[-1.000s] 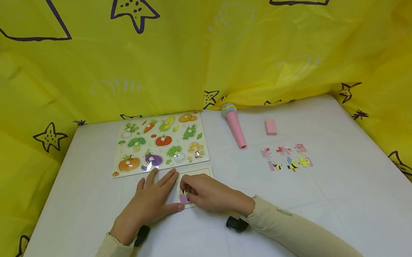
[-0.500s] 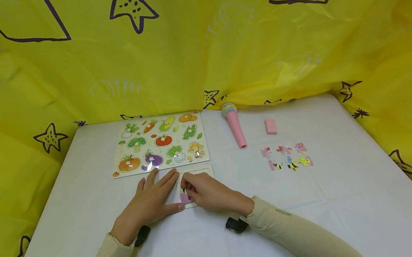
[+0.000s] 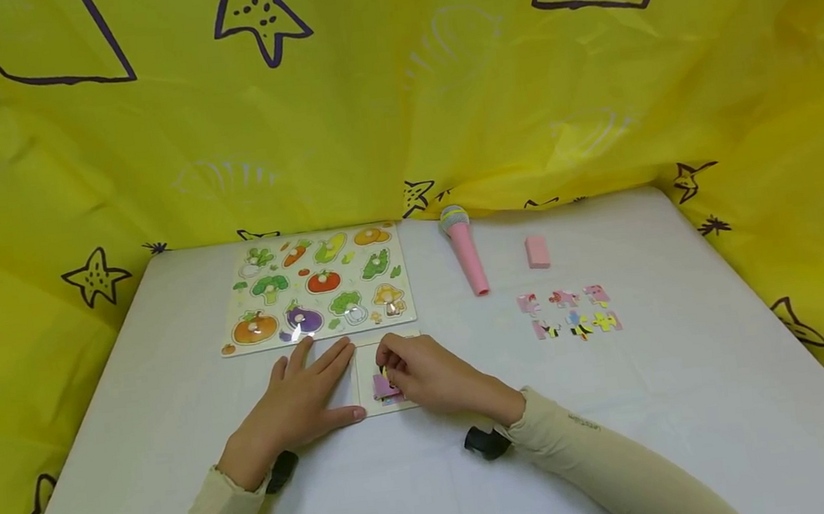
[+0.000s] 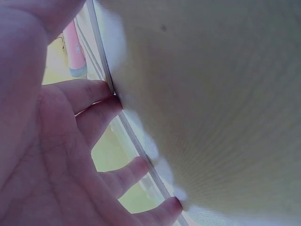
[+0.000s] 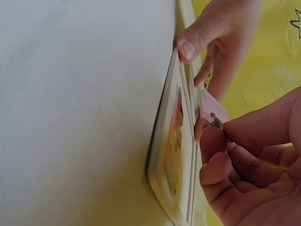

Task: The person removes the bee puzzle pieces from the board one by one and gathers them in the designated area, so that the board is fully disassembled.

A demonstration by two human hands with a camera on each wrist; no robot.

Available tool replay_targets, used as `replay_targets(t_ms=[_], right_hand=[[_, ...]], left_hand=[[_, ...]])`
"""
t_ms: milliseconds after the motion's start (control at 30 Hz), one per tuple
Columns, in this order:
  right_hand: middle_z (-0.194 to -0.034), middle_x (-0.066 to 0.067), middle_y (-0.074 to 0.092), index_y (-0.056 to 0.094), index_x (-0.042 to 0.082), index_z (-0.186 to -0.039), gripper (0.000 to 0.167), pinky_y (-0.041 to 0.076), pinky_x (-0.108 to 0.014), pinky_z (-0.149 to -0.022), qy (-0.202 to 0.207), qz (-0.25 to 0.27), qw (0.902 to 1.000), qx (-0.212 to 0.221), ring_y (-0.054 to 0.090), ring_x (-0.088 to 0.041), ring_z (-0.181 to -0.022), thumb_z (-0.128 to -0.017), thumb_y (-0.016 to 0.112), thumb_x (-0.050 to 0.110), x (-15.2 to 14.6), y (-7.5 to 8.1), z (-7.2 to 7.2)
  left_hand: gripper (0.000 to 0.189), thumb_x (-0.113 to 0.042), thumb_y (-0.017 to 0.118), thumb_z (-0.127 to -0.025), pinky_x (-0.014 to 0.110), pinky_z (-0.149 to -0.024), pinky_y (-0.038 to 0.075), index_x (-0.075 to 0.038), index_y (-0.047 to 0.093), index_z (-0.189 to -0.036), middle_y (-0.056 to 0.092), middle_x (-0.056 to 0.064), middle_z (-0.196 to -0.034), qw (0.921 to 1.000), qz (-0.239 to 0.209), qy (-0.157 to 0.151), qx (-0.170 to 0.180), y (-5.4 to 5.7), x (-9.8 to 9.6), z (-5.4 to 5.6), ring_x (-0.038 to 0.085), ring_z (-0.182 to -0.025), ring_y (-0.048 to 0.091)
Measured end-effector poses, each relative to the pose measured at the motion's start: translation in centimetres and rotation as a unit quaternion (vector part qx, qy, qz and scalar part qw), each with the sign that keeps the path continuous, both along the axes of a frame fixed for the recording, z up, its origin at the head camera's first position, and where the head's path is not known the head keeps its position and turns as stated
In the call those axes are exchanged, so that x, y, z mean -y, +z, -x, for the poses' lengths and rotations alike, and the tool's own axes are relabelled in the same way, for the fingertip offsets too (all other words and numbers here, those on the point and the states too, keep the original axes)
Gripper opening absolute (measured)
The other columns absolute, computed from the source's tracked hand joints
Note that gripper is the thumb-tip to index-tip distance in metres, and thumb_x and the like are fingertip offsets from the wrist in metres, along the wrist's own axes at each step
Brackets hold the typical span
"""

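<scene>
In the head view my right hand (image 3: pixel 435 376) pinches a pink jigsaw piece (image 3: pixel 385 386) between thumb and fingertips, over a small pale puzzle tray (image 3: pixel 364 371). The right wrist view shows that jigsaw piece held tilted, beside the tray (image 5: pixel 158 176). A coloured patch (image 5: pixel 175 141) lies inside the tray's rim. My left hand (image 3: pixel 302 398) rests spread out at the tray's left side, thumb by its near corner and fingers near a vegetable board (image 3: pixel 239 305). From the left wrist, straight fingertips touch a board's edge.
Several loose jigsaw pieces (image 3: pixel 566 299) lie in two rows to the right on the white tablecloth (image 3: pixel 670 414). Behind them are a pink block (image 3: pixel 537 252) and a pink toy microphone (image 3: pixel 468 255). A yellow curtain (image 3: pixel 368 127) hangs around the table.
My right hand has moved a little right with the jigsaw piece, away from the tray's near-left corner. A coloured patch now shows below the piece. My left hand stays in place.
</scene>
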State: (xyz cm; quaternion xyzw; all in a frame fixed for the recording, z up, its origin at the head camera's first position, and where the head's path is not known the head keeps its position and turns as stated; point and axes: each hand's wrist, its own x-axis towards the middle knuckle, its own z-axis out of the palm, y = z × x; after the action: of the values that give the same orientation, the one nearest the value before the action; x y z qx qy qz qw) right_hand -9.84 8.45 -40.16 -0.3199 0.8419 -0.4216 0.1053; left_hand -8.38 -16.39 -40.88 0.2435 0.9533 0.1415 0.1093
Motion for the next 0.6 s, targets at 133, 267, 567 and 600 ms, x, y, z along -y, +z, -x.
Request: replay_targets(t_ms=[133,267,567,600], right_hand=[[-0.087,0.001,0.066,0.063,0.003,-0.106,0.014,0.055,-0.027,-0.076,-0.007,-0.002,1.0000,0.000,0.061,-0.010,-0.081,-0.101,0.060,-0.009,-0.7,0.0,0.0],[-0.087,0.001,0.066,0.063,0.003,-0.106,0.013,0.055,-0.028,-0.077,-0.015,0.001,0.9999,0.006,0.062,-0.010,-0.081,-0.101,0.060,-0.009,-1.3,0.2,-0.1],[-0.089,0.001,0.067,0.063,0.003,-0.108,0.011,0.056,-0.028,-0.078,-0.041,0.003,0.9990,0.016,0.063,-0.012,-0.083,-0.102,0.061,-0.006,-2.5,0.7,0.0],[-0.090,0.001,0.067,0.063,0.003,-0.107,0.011,0.056,-0.028,-0.078,-0.042,0.005,0.9990,0.012,0.063,-0.012,-0.084,-0.102,0.060,-0.006,-2.7,0.7,0.0]], left_hand=[[0.093,-0.056,0.077,-0.095,0.079,-0.116,0.020,-0.009,0.040,-0.166,0.037,0.007,-0.172,1.0000,-0.004,-0.002,0.000,-0.1,-0.1,0.0,0.053,-0.155,0.020],[0.093,-0.056,0.077,-0.095,0.079,-0.115,0.021,-0.009,0.040,-0.166,0.038,0.007,-0.171,1.0000,-0.007,-0.002,-0.002,-0.2,-0.2,-0.1,0.053,-0.155,0.021],[0.094,-0.056,0.078,-0.094,0.078,-0.116,0.021,-0.009,0.040,-0.166,0.037,0.007,-0.172,1.0000,0.003,0.003,-0.004,0.0,-0.1,-0.1,0.052,-0.155,0.021],[0.094,-0.056,0.078,-0.094,0.078,-0.116,0.021,-0.009,0.040,-0.166,0.037,0.007,-0.172,1.0000,0.002,0.003,-0.004,0.0,-0.1,-0.1,0.053,-0.155,0.021]])
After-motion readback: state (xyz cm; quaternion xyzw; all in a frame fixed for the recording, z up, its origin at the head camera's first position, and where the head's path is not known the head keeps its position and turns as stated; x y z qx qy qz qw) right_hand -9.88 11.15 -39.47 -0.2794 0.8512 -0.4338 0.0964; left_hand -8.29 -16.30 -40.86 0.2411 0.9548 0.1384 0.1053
